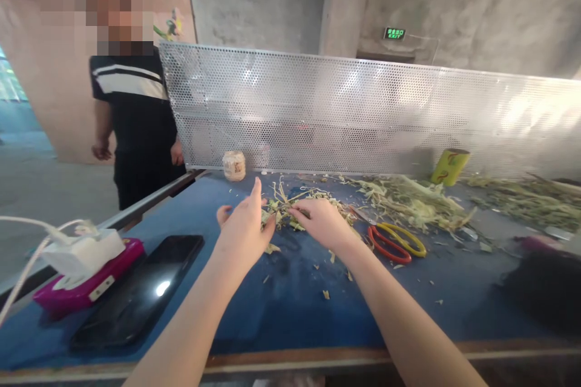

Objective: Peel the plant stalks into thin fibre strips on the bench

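Over the blue table (290, 308), my left hand (245, 221) is raised with its fingers apart, at the left side of a small heap of dried plant stems (284, 199). My right hand (322, 224) is closed, its thumb and fingers pinching dried stems at the heap's right side. Part of the heap is hidden behind both hands. Scissors (385, 242) with one red and one yellow handle lie to the right of my right wrist. A larger pile of dry, greenish stems and leaves (408, 202) spreads behind them.
A black phone (140, 290) and a magenta power strip (95, 278) with a white plug lie at left. A ball of twine (234, 165) and a yellow-green cylinder (450, 166) stand near the perforated metal screen (290, 109). Another person (136, 109) stands beyond the table's left edge.
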Available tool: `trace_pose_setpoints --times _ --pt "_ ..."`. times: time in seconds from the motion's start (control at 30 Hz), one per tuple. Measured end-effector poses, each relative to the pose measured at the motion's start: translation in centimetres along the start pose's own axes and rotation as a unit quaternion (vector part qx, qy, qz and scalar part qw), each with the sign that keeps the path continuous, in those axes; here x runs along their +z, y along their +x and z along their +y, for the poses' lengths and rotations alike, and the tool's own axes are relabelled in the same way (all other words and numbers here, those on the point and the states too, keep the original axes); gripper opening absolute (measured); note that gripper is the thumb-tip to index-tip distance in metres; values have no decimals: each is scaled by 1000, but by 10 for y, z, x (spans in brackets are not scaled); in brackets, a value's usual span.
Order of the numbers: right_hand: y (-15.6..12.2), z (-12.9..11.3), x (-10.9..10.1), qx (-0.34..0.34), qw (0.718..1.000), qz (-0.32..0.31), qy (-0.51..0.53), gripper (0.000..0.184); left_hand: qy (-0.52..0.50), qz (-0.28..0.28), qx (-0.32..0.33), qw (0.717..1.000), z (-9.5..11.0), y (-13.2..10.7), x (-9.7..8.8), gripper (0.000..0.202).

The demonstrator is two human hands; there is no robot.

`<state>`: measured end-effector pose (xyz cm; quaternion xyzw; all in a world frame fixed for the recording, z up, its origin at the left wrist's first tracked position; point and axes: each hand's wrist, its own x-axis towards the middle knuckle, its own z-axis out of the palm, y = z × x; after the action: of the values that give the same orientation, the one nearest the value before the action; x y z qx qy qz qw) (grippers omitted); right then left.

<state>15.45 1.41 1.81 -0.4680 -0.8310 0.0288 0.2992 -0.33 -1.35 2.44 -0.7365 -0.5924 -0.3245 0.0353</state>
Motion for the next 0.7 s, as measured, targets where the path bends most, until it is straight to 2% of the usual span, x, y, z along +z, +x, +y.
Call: trace_pose_setpoints --times 0.1,0.2,0.3,0.43,0.6,0.7 --pt "0 -2 3 -27 998 -4 52 25 -115 -10 11 993 4 -2 2 69" --pt "0 -4 5 -39 995 -9 89 24 -157 16 8 987 7 -3 4 68" --pt "-1 -5 6 -35 993 -11 116 23 -149 39 10 988 8 -1 5 62" --pt "-1 -5 8 -19 986 -12 163 21 -151 41 35 987 6 2 6 60" --pt "1 -2 11 26 970 27 241 18 -127 31 33 991 8 -1 11 61" --pt "3 0 15 38 955 59 287 30 -79 14 52 995 14 -3 15 58"
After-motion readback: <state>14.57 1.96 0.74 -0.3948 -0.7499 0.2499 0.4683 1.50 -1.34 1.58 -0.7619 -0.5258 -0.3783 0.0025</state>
